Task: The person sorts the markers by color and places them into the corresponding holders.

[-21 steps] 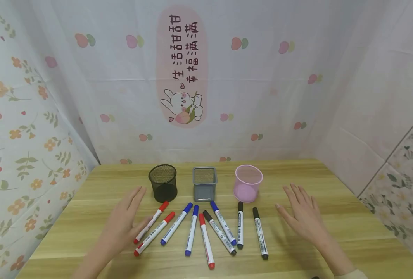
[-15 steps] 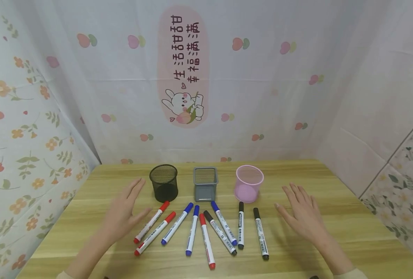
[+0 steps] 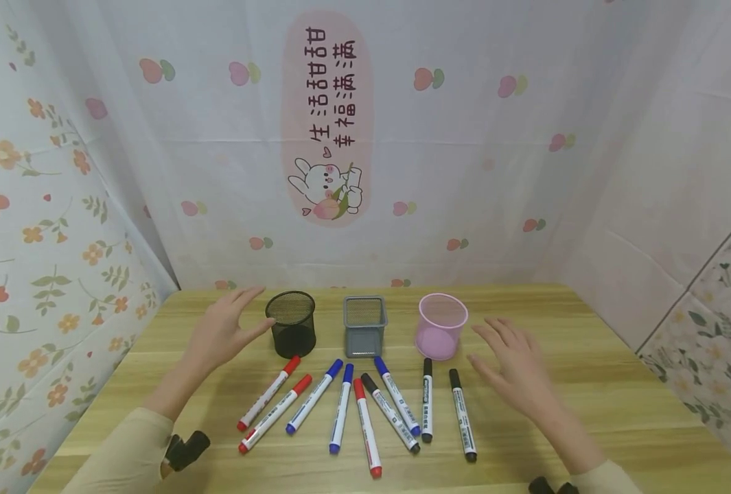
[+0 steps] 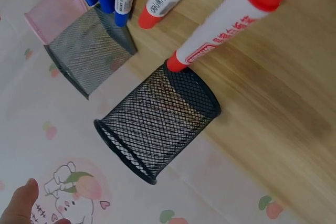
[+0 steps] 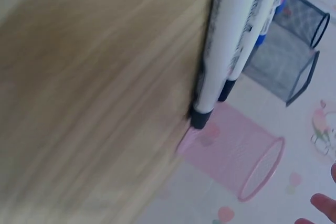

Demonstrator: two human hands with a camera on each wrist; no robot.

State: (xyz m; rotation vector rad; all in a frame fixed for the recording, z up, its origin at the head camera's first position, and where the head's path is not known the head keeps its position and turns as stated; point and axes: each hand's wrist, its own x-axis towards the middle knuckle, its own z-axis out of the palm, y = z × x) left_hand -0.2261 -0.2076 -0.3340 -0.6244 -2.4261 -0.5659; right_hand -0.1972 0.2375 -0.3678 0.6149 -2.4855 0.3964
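Observation:
My left hand (image 3: 222,331) hovers just left of the round black mesh pen holder (image 3: 292,326), fingers spread, thumb tip close to its side. On the other side my right hand (image 3: 513,363) hangs right of the round pink mesh pen holder (image 3: 441,328), holding nothing. Between those two stands a square grey mesh pen holder (image 3: 365,328). Several whiteboard markers lie fanned out in front: red markers (image 3: 276,413), blue markers (image 3: 314,396) and black markers (image 3: 462,415). In the left wrist view a thumb (image 4: 22,203) shows at the lower left; fingertips (image 5: 324,205) show in the right wrist view.
The wooden table (image 3: 587,370) carries everything. A white curtain (image 3: 495,171) with fruit prints hangs behind it, and a floral cloth (image 3: 44,274) borders the left side. Dark wrist straps (image 3: 186,449) sit at both cuffs.
My left hand has moved forward and right, up to the black pen holder. The right hand has shifted left toward the pink one. The markers and holders have stayed in place.

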